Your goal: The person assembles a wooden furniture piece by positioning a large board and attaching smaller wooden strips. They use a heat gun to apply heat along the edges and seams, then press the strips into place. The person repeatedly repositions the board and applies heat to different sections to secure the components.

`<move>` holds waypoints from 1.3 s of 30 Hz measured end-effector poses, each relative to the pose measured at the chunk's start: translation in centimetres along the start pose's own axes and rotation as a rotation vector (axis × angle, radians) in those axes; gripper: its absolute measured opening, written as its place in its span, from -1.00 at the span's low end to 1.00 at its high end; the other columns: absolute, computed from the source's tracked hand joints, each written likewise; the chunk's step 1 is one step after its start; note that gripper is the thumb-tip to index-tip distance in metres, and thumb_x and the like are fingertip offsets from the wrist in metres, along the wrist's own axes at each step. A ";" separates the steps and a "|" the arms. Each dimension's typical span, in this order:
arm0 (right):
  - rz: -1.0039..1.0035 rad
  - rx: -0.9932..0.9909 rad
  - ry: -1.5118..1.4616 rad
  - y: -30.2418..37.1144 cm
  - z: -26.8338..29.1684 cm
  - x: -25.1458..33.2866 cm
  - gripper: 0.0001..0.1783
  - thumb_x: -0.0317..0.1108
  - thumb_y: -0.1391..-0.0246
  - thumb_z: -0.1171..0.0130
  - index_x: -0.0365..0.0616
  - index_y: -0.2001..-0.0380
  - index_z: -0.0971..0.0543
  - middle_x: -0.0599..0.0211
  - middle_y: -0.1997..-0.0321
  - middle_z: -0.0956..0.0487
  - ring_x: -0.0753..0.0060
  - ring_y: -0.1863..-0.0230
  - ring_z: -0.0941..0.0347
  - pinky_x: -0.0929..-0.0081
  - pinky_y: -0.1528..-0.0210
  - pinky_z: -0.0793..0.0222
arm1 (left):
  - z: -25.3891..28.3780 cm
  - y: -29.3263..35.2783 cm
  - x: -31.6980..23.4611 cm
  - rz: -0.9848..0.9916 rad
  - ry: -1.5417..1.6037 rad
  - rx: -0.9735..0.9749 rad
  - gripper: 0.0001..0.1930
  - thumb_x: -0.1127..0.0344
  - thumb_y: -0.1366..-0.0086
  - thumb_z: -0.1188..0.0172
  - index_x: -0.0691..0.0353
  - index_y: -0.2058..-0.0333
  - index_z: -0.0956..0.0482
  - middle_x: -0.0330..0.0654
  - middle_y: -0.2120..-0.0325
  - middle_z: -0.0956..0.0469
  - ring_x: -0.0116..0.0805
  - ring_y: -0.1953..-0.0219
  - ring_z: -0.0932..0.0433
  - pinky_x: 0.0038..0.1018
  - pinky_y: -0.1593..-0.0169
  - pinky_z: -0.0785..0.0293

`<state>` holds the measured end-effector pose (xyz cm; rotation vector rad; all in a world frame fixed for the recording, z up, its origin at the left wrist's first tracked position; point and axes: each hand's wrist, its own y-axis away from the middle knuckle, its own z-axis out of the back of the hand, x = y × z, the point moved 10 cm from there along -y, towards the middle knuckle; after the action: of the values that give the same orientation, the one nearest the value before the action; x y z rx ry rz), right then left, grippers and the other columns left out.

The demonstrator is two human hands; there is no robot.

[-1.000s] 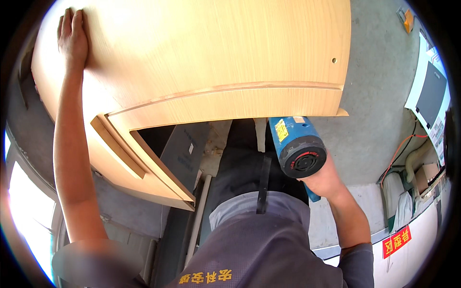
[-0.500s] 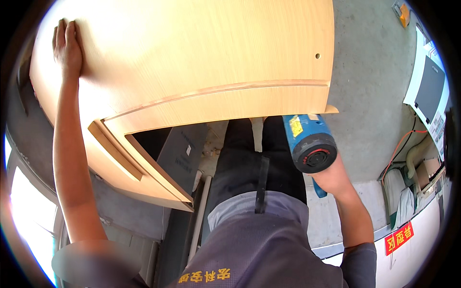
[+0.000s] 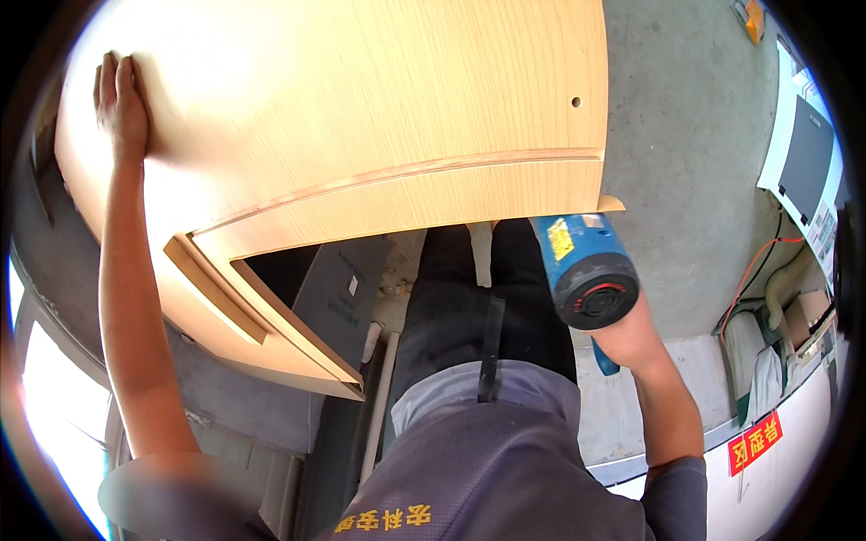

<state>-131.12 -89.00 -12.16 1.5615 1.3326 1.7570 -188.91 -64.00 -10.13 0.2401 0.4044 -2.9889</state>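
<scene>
Pressing flat on the panel (image 3: 361, 99), my left hand (image 3: 122, 104) lay at the upper left of the frame, fingers together and stretched out, palm down on the pale wood, gripping nothing. My right hand (image 3: 631, 338) was at centre right, wrapped around the handle of the blue drill (image 3: 586, 270), which I held low beside my leg with its round black back end facing up at me. Its front end was hidden under the panel's edge, so I could not tell whether a bit was fitted or what it touched.

Out from the left hand, the panel filled the upper half of the frame, its grain running up and down the picture. One small round hole (image 3: 575, 102) showed near its upper right corner. Below it a narrower strip (image 3: 406, 194) ran along the front edge, and at lower left a side piece (image 3: 262, 316) angled down toward the floor, so I judged the boards were already joined into a carcass. No screws or fittings showed in the hole, and the drill hung clear of the top face, so I judged the fastening there was not yet done.

Beyond lay the grey concrete floor (image 3: 686, 135), an orange cable (image 3: 758, 270) at the right edge, and a red sign (image 3: 753, 442) at lower right.
</scene>
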 end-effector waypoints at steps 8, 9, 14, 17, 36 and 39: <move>-0.064 0.002 0.031 0.5 0.4 -0.1 -0.56 -0.45 0.10 -0.44 -0.23 0.10 -0.56 0.29 0.13 -0.64 0.41 0.11 -0.53 0.39 -0.03 -0.44 | -0.2 0.0 0.2 -0.021 0.021 0.011 -0.36 -0.17 -0.43 0.09 0.11 -0.32 -0.34 -0.09 -0.35 -0.25 -0.14 -0.42 -0.14 -0.31 -0.41 -0.05; -0.068 0.006 0.046 0.5 0.6 0.0 -0.56 -0.45 0.10 -0.44 -0.23 0.10 -0.56 0.29 0.12 -0.64 0.41 0.11 -0.53 0.39 -0.03 -0.44 | 0.0 0.1 0.2 -0.029 0.012 0.004 -0.36 -0.17 -0.43 0.09 0.11 -0.32 -0.34 -0.09 -0.35 -0.25 -0.15 -0.42 -0.14 -0.31 -0.41 -0.05; -0.054 0.004 0.119 0.3 0.5 0.6 -0.50 -0.42 0.10 -0.44 -0.22 0.05 -0.54 0.25 0.11 -0.65 0.39 0.10 -0.54 0.38 -0.04 -0.43 | -0.1 0.3 -1.0 0.014 0.009 0.006 -0.35 -0.18 -0.43 0.10 0.11 -0.32 -0.33 -0.09 -0.35 -0.26 -0.16 -0.42 -0.13 -0.31 -0.42 -0.04; -0.116 0.037 0.173 0.3 1.2 0.8 -0.46 -0.39 0.10 -0.45 -0.23 0.01 -0.52 0.23 0.08 -0.65 0.38 0.07 -0.54 0.38 -0.07 -0.42 | -0.3 -0.1 1.1 -0.100 -0.088 0.034 -0.34 -0.19 -0.43 0.10 0.12 -0.32 -0.32 -0.08 -0.36 -0.25 -0.15 -0.43 -0.12 -0.31 -0.42 -0.04; -0.065 -0.010 0.237 0.9 0.1 1.6 -0.48 -0.42 0.12 -0.44 -0.25 0.04 -0.53 0.19 0.09 -0.65 0.32 0.04 -0.56 0.33 -0.08 -0.42 | 0.2 0.9 -1.0 -0.309 -0.168 -0.049 -0.54 -0.04 -0.50 0.17 -0.13 -0.26 -0.42 -0.18 -0.35 -0.27 -0.16 -0.43 -0.11 -0.28 -0.42 -0.05; -0.165 -0.015 0.240 1.2 1.2 1.5 -0.54 -0.45 0.12 -0.41 -0.22 0.08 -0.57 0.24 0.11 -0.66 0.38 0.07 -0.56 0.36 -0.07 -0.43 | 0.3 0.9 -1.2 -0.174 -0.097 -0.051 -0.55 -0.03 -0.51 0.18 -0.14 -0.26 -0.42 -0.20 -0.35 -0.28 -0.16 -0.42 -0.13 -0.28 -0.42 -0.07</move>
<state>-130.09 -87.84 -10.45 1.2232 1.5085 1.8895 -187.63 -64.84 -9.90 0.0571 0.5153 -3.1378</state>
